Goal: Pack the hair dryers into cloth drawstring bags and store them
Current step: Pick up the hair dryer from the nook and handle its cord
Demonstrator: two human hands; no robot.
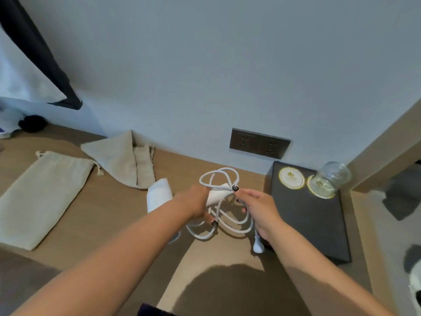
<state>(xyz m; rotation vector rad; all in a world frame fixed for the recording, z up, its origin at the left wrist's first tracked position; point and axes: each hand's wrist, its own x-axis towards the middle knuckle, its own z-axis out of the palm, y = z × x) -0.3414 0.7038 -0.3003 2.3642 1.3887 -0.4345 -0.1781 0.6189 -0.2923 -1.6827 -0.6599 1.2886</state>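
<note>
Over the desk [114,215], both hands' grip [193,201] around dryer cord [227,224].

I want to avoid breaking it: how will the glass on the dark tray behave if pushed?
The glass is probably fragile, being clear and thin-looking. It stands on a coaster on the tray, so it may slide or tip rather than roll.

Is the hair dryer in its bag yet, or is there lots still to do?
Not yet. Nothing looks packed: the flat bag lies empty-looking on the desk, and another bag leans at the wall. Right now the left hand holds the white hair dryer while the right hand gathers its cord into loops. Left to do: finish the cord, slip the dryer into a bag, close it and store it.
</note>
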